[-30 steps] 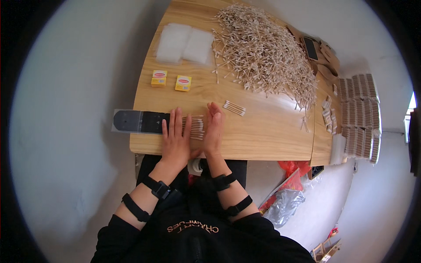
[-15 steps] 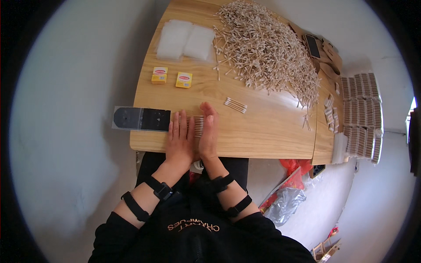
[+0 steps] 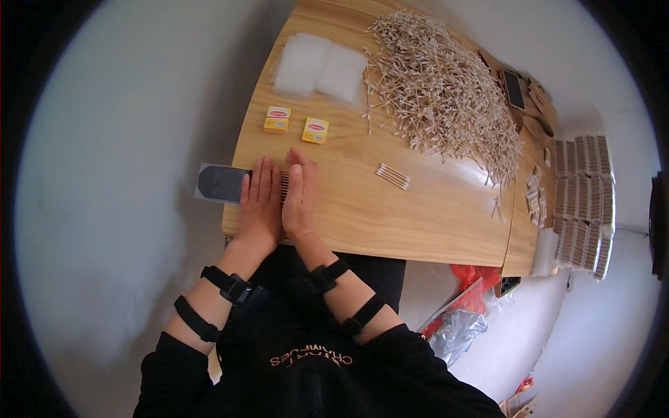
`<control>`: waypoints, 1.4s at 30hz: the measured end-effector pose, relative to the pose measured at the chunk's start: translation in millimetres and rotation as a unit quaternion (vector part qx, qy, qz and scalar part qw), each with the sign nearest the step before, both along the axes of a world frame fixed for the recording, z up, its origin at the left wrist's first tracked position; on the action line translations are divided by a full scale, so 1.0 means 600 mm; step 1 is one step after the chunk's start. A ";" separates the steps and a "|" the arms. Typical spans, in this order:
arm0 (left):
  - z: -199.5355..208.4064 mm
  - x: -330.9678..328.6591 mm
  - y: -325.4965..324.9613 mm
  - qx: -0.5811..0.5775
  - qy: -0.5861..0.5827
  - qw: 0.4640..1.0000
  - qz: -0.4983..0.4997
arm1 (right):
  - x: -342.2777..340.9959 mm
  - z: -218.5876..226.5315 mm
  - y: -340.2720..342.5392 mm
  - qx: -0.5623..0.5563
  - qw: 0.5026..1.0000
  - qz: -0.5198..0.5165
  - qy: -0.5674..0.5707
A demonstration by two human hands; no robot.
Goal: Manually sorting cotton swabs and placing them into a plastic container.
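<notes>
My left hand point(image 3: 259, 205) lies flat, palm down, with its fingers stretched over a row of cotton swabs point(image 3: 284, 185) and the end of a black strip. That black strip point(image 3: 221, 184), rounded at its outer end and in a clear plastic sleeve, juts past the table's left edge. On its edge beside the swabs stands my right hand point(image 3: 300, 198), fingers extended and palm turned toward the left hand. The swabs show only in the narrow gap between both hands. A separate small row of cotton swabs point(image 3: 392, 176) rests to the right.
A large heap of cotton swabs point(image 3: 446, 90) covers the far table. Clear plastic bags point(image 3: 303, 66) and two yellow boxes point(image 3: 277, 120) lie far left. At right are a phone point(image 3: 513, 90), small swab packs point(image 3: 535, 198) and stacked packs point(image 3: 584, 202). Red point(image 3: 470, 289) and silver bags point(image 3: 456, 334) sit below.
Both hands have slid left together with the swabs between them, and the left hand now covers more of the black strip. The whole view has shifted and tilted slightly.
</notes>
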State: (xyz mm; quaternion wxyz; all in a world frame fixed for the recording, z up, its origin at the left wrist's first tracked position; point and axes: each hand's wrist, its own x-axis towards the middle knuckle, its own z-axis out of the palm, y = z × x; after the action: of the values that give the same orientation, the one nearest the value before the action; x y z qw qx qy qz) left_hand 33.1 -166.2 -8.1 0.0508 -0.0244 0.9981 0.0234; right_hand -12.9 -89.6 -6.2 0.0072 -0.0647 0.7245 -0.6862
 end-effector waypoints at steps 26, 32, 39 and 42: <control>0.052 0.051 -0.078 0.124 0.156 0.980 0.017 | -0.036 -0.020 -0.034 0.416 0.879 -0.020 0.234; 0.078 0.026 -0.113 0.115 0.080 0.986 0.091 | -0.037 -0.012 -0.040 0.436 0.867 -0.012 0.240; 0.078 -0.014 -0.098 -0.006 -0.067 0.993 0.095 | -0.035 -0.017 -0.043 0.436 0.869 -0.009 0.234; 0.079 -0.021 -0.094 -0.030 -0.081 0.993 0.084 | -0.035 -0.017 -0.037 0.434 0.869 -0.015 0.237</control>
State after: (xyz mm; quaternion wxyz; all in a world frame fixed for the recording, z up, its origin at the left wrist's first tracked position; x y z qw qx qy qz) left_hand 20.8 -222.4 39.5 0.1281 -0.1112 0.9855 -0.0048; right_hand -34.1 -111.9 -16.4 -0.1478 -0.2053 0.9299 -0.2671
